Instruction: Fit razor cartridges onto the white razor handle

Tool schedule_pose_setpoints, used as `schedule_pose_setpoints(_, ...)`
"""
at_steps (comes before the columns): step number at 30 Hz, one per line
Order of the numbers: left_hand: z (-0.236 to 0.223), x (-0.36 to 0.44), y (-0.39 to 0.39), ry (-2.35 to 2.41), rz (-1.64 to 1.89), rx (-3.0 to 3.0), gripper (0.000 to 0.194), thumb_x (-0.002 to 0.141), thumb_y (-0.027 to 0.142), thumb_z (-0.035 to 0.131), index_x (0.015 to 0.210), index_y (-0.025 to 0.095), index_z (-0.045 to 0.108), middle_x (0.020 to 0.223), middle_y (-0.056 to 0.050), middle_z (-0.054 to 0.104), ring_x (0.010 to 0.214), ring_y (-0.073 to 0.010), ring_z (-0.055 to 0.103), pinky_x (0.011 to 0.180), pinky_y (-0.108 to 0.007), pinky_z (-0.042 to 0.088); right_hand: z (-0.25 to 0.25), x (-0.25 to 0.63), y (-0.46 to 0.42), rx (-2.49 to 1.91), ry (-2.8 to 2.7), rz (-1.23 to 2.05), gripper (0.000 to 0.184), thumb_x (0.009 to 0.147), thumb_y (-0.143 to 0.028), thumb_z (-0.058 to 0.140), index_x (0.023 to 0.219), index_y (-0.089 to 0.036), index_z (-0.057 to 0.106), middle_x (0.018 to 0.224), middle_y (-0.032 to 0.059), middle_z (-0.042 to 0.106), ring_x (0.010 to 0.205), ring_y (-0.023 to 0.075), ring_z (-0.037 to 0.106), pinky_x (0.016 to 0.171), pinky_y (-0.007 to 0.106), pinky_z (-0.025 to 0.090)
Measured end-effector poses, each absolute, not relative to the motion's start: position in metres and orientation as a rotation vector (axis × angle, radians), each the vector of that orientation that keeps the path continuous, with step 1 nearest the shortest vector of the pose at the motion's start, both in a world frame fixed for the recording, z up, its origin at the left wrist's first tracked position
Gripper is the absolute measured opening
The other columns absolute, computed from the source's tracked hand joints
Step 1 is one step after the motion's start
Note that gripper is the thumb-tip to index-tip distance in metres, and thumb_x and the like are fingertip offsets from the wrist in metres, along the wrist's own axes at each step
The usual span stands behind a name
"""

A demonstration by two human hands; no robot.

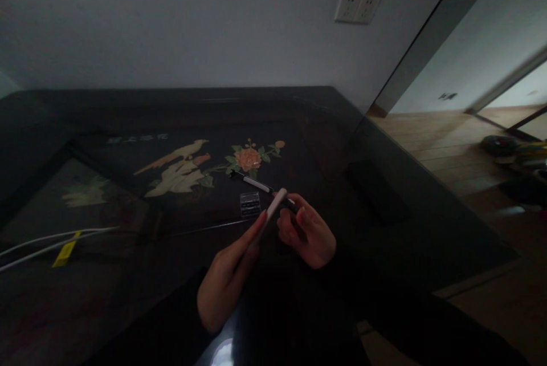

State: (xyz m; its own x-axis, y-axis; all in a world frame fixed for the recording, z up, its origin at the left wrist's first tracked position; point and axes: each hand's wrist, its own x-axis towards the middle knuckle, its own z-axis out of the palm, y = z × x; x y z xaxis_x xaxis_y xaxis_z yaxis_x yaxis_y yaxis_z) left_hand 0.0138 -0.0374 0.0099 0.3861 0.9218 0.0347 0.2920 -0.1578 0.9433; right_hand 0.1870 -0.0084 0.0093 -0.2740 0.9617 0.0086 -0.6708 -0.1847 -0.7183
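Observation:
My left hand (228,283) is closed on a slim white slab (276,206), seen nearly edge-on and tilted, its upper end pointing away from me. Right beside it, the curled fingers of my right hand (310,232) grip a small dark object (292,205) close against the slab's far side; its kind is hard to make out in the dim light. Beyond both hands, a slender white-and-black pen-like tool (256,184) lies slanted on the dark tabletop. Nearer than the tool lies a small clear case (250,204) with dark pieces in it.
The glossy dark table (316,126) bears a bird and flower picture. White cables (55,236) with a yellow tag (66,249) run in from the left. A dark flat object (374,189) lies to the right. A wall with a socket (358,7) stands behind.

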Motion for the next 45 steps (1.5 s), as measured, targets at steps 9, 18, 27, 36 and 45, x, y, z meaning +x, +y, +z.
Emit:
schedule_pose_setpoints(9, 0.014, 0.0157, -0.0412, 1.016, 0.784, 1.741, 0.048, 0.093, 0.02, 0.04, 0.141, 0.026, 0.036, 0.142, 0.001, 0.043, 0.129, -0.0162, 0.043, 0.109, -0.03, 0.036, 0.0081, 0.1877, -0.009, -0.575, -0.781, 1.699, 0.043, 0.071, -0.049, 0.072, 0.099, -0.019, 0.059, 0.048, -0.0095, 0.045, 0.039, 0.0039, 0.029, 0.042, 0.019, 0.022)
schedule_pose_setpoints(18, 0.0111, 0.0165, -0.044, 0.921, 0.795, 1.758, 0.05, 0.091, 0.014, 0.042, 0.139, 0.03, 0.039, 0.14, 0.003, 0.046, 0.126, -0.0146, 0.047, 0.107, -0.027, 0.038, 0.0104, 0.1883, -0.0079, -0.678, -0.721, 1.744, 0.058, 0.063, -0.052, 0.077, 0.105, -0.017, 0.059, 0.054, -0.0085, 0.045, 0.042, 0.0033, 0.032, 0.042, 0.018, 0.027)
schedule_pose_setpoints(27, 0.0151, 0.0164, -0.0367, 1.068, 0.787, 1.641, 0.046, 0.092, 0.026, 0.043, 0.138, 0.024, 0.042, 0.141, 0.0, 0.045, 0.13, -0.0188, 0.042, 0.111, -0.034, 0.033, 0.011, 0.1867, -0.0077, -0.597, -0.752, 1.727, 0.046, 0.072, -0.052, 0.071, 0.1, -0.017, 0.059, 0.045, -0.0093, 0.043, 0.039, 0.0057, 0.027, 0.04, 0.02, 0.021)
schedule_pose_setpoints(36, 0.0124, 0.0164, -0.0375, 1.109, 0.81, 1.531, 0.048, 0.092, 0.029, 0.043, 0.14, 0.024, 0.039, 0.144, -0.001, 0.041, 0.134, -0.0192, 0.036, 0.114, -0.037, 0.027, 0.0103, 0.1862, -0.0081, -0.598, -0.732, 1.745, 0.043, 0.072, -0.051, 0.071, 0.099, -0.022, 0.057, 0.045, -0.0099, 0.044, 0.039, 0.0064, 0.027, 0.041, 0.021, 0.02)
schedule_pose_setpoints(45, 0.0093, 0.0162, -0.0431, 1.006, 0.769, 1.59, 0.048, 0.094, 0.024, 0.04, 0.142, 0.026, 0.034, 0.145, 0.0, 0.04, 0.133, -0.018, 0.039, 0.113, -0.035, 0.03, 0.01, 0.1855, -0.0097, -0.581, -0.761, 1.719, 0.046, 0.075, -0.048, 0.07, 0.109, -0.02, 0.058, 0.048, -0.0093, 0.043, 0.04, 0.0053, 0.027, 0.041, 0.02, 0.02)
